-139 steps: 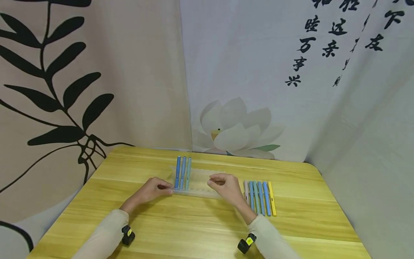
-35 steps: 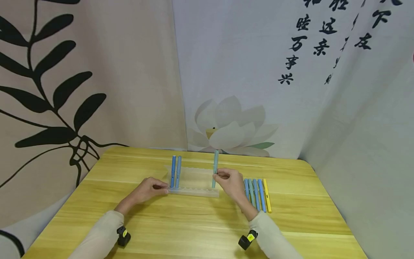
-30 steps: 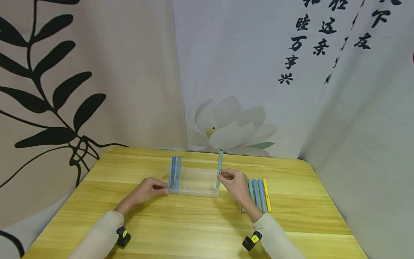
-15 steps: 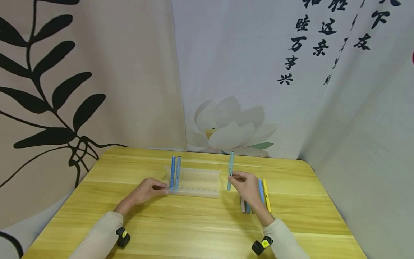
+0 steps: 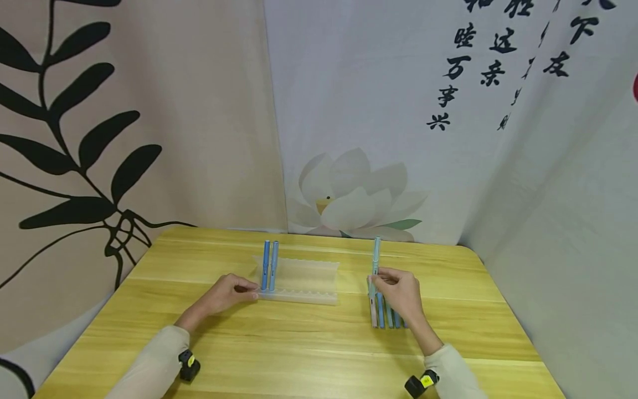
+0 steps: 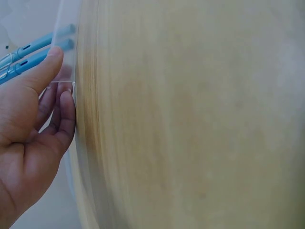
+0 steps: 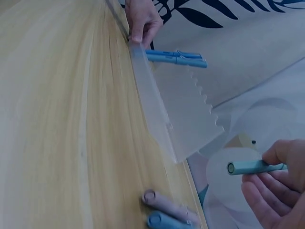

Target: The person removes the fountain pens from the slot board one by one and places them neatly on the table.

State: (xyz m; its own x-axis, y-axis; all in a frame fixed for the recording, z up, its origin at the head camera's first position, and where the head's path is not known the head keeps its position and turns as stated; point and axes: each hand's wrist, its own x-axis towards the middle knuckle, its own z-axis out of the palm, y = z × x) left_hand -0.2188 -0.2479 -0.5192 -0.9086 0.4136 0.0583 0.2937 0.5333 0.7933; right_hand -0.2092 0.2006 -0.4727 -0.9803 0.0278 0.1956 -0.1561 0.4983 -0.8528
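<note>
Slender pale-green pen [image 5: 376, 259] in my right hand's [image 5: 401, 292] pinch, I'm holding it upright near the row of lying pinkish-grey, blue and green pens [image 5: 390, 320], my left hand [image 5: 230, 294] gripping the clear notched plastic rack [image 5: 310, 275], probably positioning it, which is calling for careful alignment next.

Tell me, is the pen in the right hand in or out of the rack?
Out: the right hand holds the pen apart from the rack, a gap showing between them.
</note>
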